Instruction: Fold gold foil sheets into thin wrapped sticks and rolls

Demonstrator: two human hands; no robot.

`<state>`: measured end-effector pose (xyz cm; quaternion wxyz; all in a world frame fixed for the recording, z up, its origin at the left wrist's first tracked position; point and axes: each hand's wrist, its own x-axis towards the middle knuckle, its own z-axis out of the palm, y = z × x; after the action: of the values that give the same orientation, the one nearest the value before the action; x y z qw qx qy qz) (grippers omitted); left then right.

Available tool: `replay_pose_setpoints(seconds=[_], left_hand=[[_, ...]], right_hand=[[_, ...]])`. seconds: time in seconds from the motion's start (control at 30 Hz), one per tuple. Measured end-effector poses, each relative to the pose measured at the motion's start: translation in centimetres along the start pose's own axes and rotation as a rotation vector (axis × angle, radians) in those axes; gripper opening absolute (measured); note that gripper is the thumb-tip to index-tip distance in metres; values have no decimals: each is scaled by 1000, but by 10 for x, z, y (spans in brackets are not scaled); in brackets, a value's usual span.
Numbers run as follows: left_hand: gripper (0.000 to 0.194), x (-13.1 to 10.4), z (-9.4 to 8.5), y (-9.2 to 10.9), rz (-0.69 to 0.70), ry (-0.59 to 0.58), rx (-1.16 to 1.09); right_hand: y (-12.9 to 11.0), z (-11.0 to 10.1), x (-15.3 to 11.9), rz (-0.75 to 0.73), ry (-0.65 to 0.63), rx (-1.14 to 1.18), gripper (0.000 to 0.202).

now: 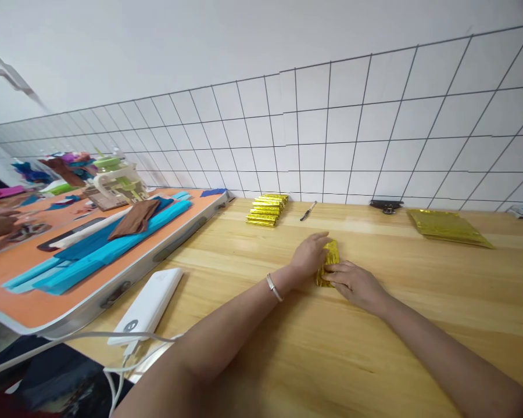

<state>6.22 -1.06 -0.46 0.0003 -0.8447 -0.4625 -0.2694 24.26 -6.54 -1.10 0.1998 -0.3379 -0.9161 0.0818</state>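
A small folded piece of shiny gold foil (332, 251) lies on the wooden table, partly covered by both my hands. My left hand (308, 255), with a silver bracelet (273, 287) at its wrist, is bent over the foil's left side and holds it there; its thumb is hidden. From the lower right, my right hand (361, 286) has its fingers closed on the lower part of the same foil. Farther back, several folded gold foil strips (268, 209) lie in an overlapping row. A pen (308, 211) rests to their right.
A flat gold foil packet (448, 226) and a black clip (386, 206) lie near the gridded wall. At left are a white power bank (148, 305) with cables and an orange-topped table (9, 310) bearing blue rolls (113, 252). Another person's hand (0, 220) shows at far left.
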Motion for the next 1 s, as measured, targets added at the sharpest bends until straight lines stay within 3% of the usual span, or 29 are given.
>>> replay_pose_setpoints(seconds=[0.17, 0.37, 0.8, 1.0], left_hand=[[39, -43, -7, 16, 13, -65, -287], [38, -54, -9, 15, -39, -40, -465], [35, -54, -27, 24, 29, -166, -303], [26, -57, -33, 31, 206, -280, -64]], right_hand=[[-7, -5, 2, 5, -4, 75, 34], [-5, -4, 2, 24, -8, 93, 27], [-6, -3, 3, 148, 45, 118, 10], [-4, -1, 2, 181, 98, 47, 16]])
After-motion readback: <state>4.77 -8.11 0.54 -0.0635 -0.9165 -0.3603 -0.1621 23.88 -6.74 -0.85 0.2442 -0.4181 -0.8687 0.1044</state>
